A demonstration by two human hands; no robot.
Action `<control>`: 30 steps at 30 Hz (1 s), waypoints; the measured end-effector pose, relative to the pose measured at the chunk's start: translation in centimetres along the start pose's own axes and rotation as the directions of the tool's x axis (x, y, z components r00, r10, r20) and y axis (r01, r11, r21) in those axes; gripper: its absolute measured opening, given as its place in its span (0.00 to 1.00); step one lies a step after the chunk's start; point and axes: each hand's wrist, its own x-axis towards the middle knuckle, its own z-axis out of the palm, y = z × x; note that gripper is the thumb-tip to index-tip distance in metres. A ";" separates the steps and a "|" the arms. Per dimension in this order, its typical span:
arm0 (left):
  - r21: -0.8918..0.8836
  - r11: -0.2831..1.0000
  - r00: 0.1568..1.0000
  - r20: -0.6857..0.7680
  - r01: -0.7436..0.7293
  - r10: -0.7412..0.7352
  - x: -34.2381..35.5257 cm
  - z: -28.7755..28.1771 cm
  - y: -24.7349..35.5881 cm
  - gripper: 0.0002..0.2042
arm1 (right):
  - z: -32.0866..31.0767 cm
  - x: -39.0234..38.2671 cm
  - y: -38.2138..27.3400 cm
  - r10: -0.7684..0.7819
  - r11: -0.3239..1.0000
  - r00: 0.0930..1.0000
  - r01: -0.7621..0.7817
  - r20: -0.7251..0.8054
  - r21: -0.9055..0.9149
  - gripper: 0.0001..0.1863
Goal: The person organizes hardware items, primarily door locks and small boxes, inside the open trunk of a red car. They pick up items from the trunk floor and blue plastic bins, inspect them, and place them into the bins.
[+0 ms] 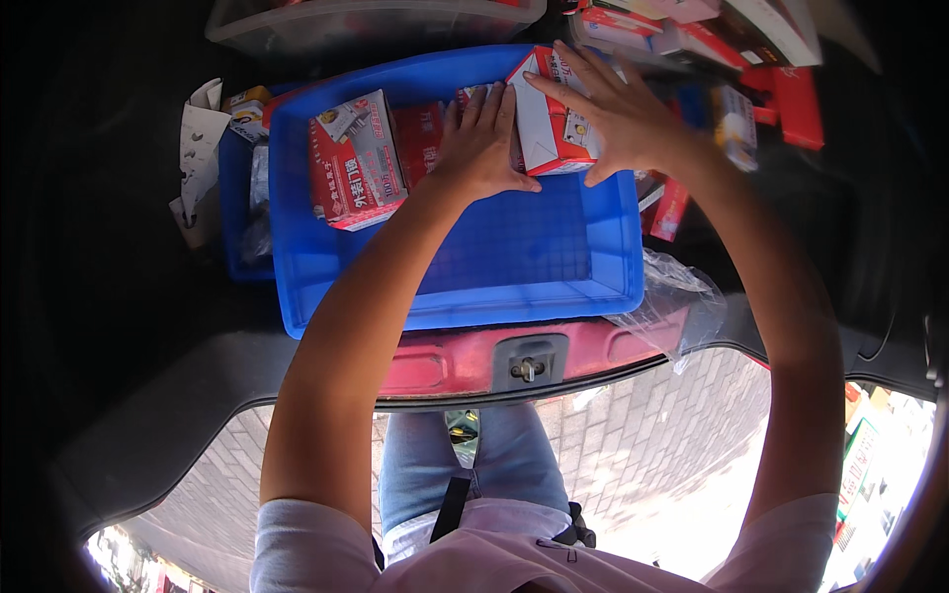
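A blue plastic tray (465,314) holds red and white cardboard boxes. My right hand (628,119) spans the front and right side of a tilted red and white box (539,133) at the tray's far right, its fingers over the top and its thumb near the lower corner. My left hand (481,148) lies with fingers stretched out against the boxes just left of it, thumb pointing toward that box's lower edge. Left of this hand are a red box (417,138), partly covered, and a larger red and grey box (356,163) leaning at the tray's left.
The tray rests in a car boot, above a pink sill with a metal latch (529,369). Clear plastic wrap (677,296) hangs at its right corner. A translucent bin (376,30) stands behind. Loose boxes (732,40) pile up at the far right. Another blue tray (237,217) shows at left.
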 end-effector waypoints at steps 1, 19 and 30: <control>0.007 1.000 1.000 -0.021 -0.012 0.012 -0.1 0.7 -0.3 0.60 | 0.3 0.3 0.4 -0.049 0.999 0.999 0.049 -0.014 0.008 0.68; 0.071 0.973 0.975 -0.049 0.221 -0.217 -1.2 2.8 4.1 0.49 | -0.2 -0.3 -0.4 -0.048 0.995 0.999 0.048 -0.001 0.085 0.54; -0.064 0.966 0.966 0.084 0.249 -0.244 -1.5 1.9 3.0 0.39 | -3.7 1.7 -4.4 0.041 0.953 0.957 0.048 0.286 -0.298 0.45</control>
